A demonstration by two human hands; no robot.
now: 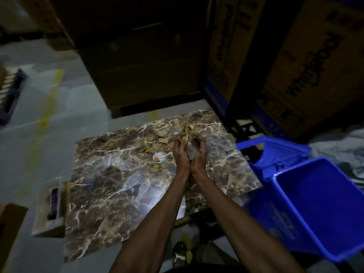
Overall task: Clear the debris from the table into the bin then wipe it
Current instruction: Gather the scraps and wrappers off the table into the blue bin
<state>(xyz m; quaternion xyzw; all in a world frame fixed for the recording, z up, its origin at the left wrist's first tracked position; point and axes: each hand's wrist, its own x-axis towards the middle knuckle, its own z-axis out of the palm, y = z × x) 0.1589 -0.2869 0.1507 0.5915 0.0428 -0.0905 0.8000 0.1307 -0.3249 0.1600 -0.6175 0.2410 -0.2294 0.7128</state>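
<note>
The brown marble-patterned table fills the middle of the view. My left hand and my right hand are cupped together above its far right part, closed around a bundle of crumpled yellowish debris. Loose cardboard scraps lie on the table just left of my hands. A round white lid and a few small scraps lie nearby. The open blue bin stands at the table's right side, its lid flipped back.
Tall cardboard appliance boxes stand behind and right of the table. A small open box with a dark item sits at the table's left edge. Grey floor with yellow marks spreads to the left. A shoe shows below.
</note>
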